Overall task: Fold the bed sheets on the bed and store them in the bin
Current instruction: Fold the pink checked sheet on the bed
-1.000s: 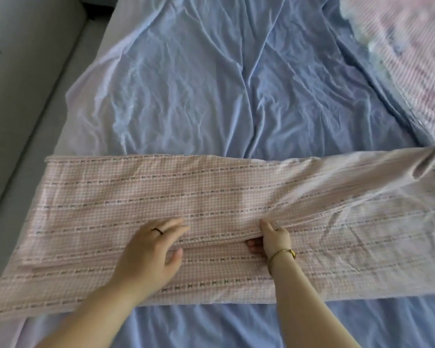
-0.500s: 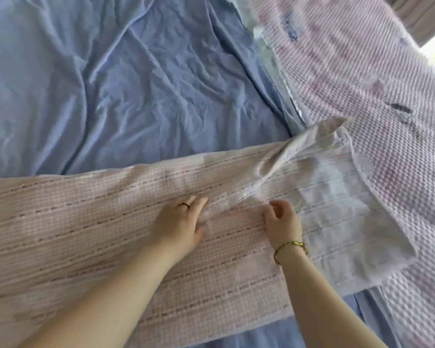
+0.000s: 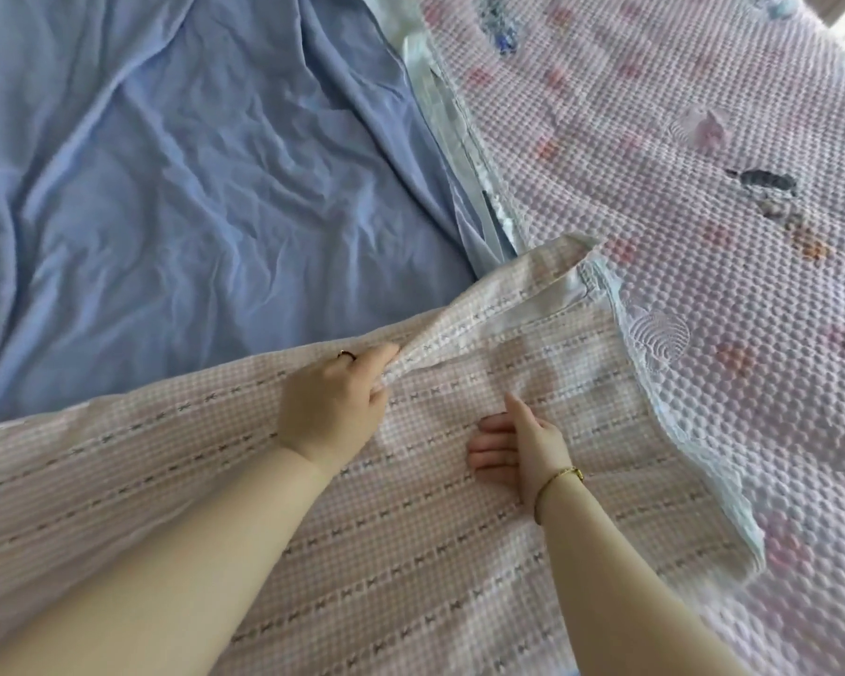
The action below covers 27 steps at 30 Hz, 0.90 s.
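Pinching pink sheet (image 3: 411, 553) fold, left hand (image 3: 330, 407); right hand (image 3: 518, 451) resting on it, fingers (image 3: 491, 453) straight

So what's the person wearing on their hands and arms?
No sleeves are in view. The left hand has a thin dark ring on one finger. The right hand has a slim gold bracelet at the wrist.

Left hand (image 3: 330, 407) pinches pink checked sheet (image 3: 411, 553); right hand (image 3: 523, 446) rests on it.

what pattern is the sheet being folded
The sheet is pink gingham with dark stitched stripes; head view.
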Available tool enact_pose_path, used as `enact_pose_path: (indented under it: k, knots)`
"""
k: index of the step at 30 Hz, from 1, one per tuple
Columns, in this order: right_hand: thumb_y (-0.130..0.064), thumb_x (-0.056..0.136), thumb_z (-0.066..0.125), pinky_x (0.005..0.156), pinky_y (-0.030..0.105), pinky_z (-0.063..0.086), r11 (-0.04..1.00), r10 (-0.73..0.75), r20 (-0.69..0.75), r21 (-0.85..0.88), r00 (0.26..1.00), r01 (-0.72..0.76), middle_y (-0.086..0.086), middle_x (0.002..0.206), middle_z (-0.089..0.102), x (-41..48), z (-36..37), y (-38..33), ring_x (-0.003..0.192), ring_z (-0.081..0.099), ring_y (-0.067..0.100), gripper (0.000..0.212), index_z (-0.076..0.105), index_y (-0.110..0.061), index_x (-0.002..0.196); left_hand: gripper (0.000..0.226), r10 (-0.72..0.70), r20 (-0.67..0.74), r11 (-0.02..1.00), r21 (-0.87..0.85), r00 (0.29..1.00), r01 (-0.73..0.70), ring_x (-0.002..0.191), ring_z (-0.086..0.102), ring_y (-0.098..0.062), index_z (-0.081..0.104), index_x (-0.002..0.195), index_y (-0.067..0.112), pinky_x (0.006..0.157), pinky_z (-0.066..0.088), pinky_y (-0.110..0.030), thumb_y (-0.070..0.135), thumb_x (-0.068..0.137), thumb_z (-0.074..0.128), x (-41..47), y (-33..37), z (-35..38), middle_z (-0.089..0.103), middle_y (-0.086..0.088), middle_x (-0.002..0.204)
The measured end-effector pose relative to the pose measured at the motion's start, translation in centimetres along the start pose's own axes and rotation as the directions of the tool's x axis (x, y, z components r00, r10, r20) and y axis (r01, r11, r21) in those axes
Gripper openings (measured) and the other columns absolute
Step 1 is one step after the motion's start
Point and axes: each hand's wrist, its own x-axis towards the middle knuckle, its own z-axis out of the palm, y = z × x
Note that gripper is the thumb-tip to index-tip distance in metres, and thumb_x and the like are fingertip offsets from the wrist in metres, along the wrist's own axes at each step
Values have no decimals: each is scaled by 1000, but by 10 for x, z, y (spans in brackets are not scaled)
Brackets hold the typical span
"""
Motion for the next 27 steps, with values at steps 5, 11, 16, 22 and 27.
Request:
enact_pose_path:
  k: [5, 11, 16, 22, 27]
  knots:
    - [-53, 93, 28, 74, 35, 54, 951, -51, 178, 310, 983, -7, 9, 87, 68, -6, -2, -18, 80, 65, 23, 54, 57, -8, 92, 34, 174, -27, 965, -195, 984, -176, 72, 63, -18, 71, 85, 11, 50, 51, -23, 12, 70, 40, -29, -5, 9, 71, -3, 78]
    - [-39, 82, 64, 58, 35, 58, 941, -246, -149, 198, 958, 273, 13, 114, 54, -1, 20, -81, 96, 60, 29, 53, 43, -8, 119, 35, 221, 199, 975, -73, 955, -211, 97, 51, -20, 68, 95, 17, 68, 58, -39, 32, 78, 41, -51, -16, 40, 70, -10, 101]
    - [-40, 80, 65, 73, 43, 57, 950, -298, -249, -170, 921, 262, 9, 114, 61, 11, 18, -95, 89, 64, 25, 53, 49, -9, 120, 42, 230, 304, 971, -7, 925, -239, 87, 68, -23, 70, 90, 19, 68, 56, -36, 43, 75, 39, -50, -13, 33, 70, -6, 102]
    - [-36, 81, 65, 86, 29, 43, 890, -415, -252, -311, 874, 333, 0, 110, 45, 19, 33, -86, 97, 50, 17, 68, 30, -7, 132, 52, 198, 386, 965, 84, 901, -248, 97, 65, -19, 74, 82, 30, 72, 54, -31, 56, 78, 29, -50, -11, 39, 67, -2, 113]
    - [-10, 91, 45, 68, 37, 53, 834, -526, -300, -368, 796, 413, 2, 83, 55, 5, 29, -92, 75, 58, 22, 7, 47, -13, 85, 66, 191, 354, 979, 4, 916, -206, 117, 38, -20, 61, 112, 22, 98, 37, -32, 58, 95, 8, -59, -18, 40, 59, -11, 125]
